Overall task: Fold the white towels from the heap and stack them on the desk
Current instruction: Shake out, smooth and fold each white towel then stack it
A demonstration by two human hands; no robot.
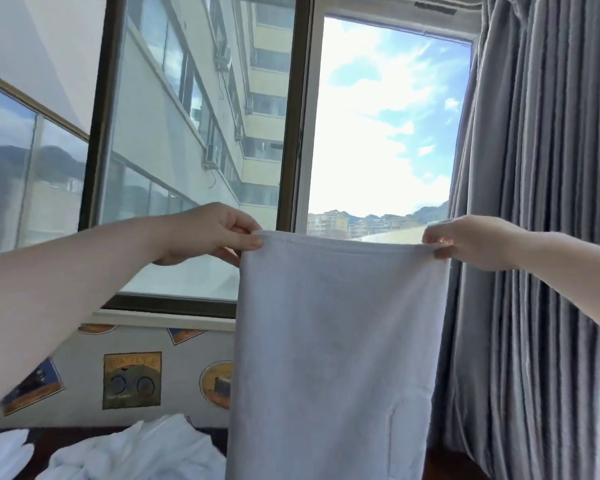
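**Towel held up at the window, both hands on the top corners**

From the head camera I saw one white terry towel (336, 341) hanging full length in front of the window (378, 116). Its top edge ran nearly level between the two hands, sagging slightly in the middle, and its lower part dropped out of the bottom of the picture.

The left hand (208, 235) pinched the towel's top left corner between thumb and curled fingers. The right hand (465, 240) pinched the top right corner the same way. Both arms were stretched forward and bare to the edge of view.

Below and to the left I noted the crumpled heap of white towels (129, 452), lying on the dark wooden counter (458, 465), a strip of which showed to the right of the hanging towel. I could not tell whether the hanging towel touched the heap.

Grey pleated curtains (541, 202) hung on the right. Under the sill, a pale wall carried printed picture stickers (132, 379).
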